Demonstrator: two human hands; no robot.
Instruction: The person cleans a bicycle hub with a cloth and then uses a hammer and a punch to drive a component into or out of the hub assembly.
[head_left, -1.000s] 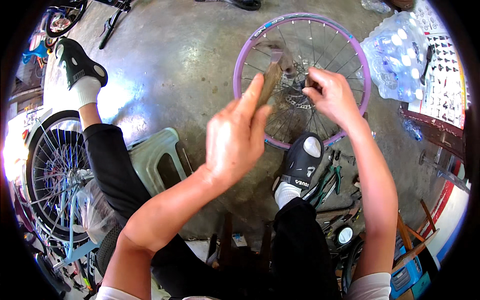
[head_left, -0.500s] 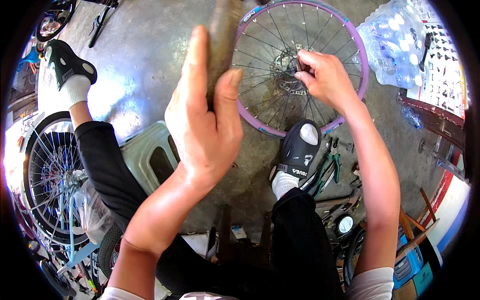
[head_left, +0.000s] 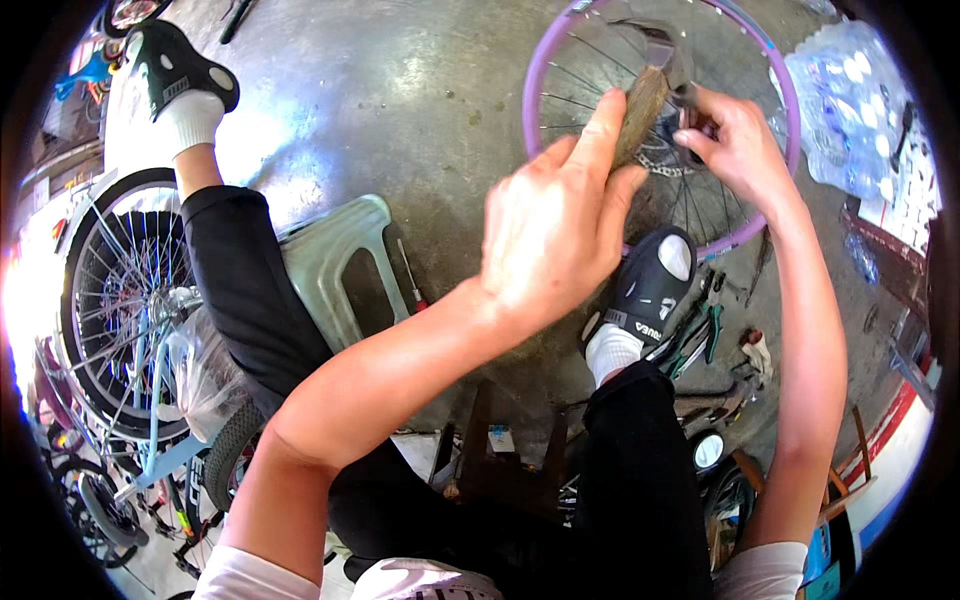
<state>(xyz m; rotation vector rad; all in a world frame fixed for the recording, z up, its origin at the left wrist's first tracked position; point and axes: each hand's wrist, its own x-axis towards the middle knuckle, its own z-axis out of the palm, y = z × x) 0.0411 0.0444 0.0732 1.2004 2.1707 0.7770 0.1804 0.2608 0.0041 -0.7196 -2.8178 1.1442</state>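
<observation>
A bicycle wheel with a purple rim lies flat on the floor, with a brake disc at its middle. My left hand is closed round the wooden handle of a hammer. The hammer's blurred metal head is over the wheel, close to my right fingers. My right hand pinches a small dark piece above the hub; the fingers and hammer hide most of it, so its kind cannot be told. My right shoe stands at the wheel's near edge.
A pale green plastic stool stands left of centre, beside a red-handled screwdriver. Green-handled pliers lie right of my shoe. Wrapped clear bottles stand far right. A bicycle wheel and plastic bag are at left.
The hammer has swung down and rightward from a raised position to beside my right fingers. My right hand still pinches the small piece over the hub. The whole view has shifted somewhat.
</observation>
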